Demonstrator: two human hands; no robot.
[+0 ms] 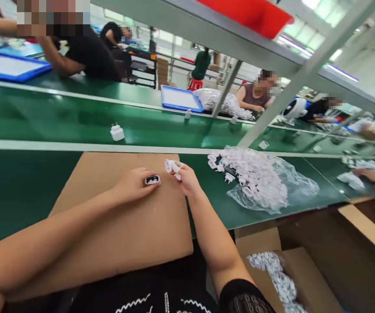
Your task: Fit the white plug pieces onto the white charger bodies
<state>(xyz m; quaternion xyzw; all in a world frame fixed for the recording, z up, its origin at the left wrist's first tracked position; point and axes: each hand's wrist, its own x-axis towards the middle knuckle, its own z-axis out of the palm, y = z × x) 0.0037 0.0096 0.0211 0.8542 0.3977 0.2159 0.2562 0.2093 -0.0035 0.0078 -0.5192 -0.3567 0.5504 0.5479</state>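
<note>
My left hand [137, 183] is closed around a white charger housing [152, 180], its open end facing right and showing a dark inside with small metal parts. Just to the right, my right hand [187, 176] pinches white plastic plug pieces [173, 167]; how many it holds I cannot tell. Both hands are above a brown cardboard sheet [135, 234], with a small gap between them. Right of my right hand, a clear plastic bag [300, 178] lies spread under a heap of white plug pieces [259, 174], several of them loose at its left edge.
Beyond a white rail, a green conveyor belt [60, 117] carries a white charger [117, 132] and other spaced units. A slanted metal post [272, 102] rises behind the bag. Below right stands a cardboard box [307, 269] with white parts. A co-worker's hand [368, 174] is at far right.
</note>
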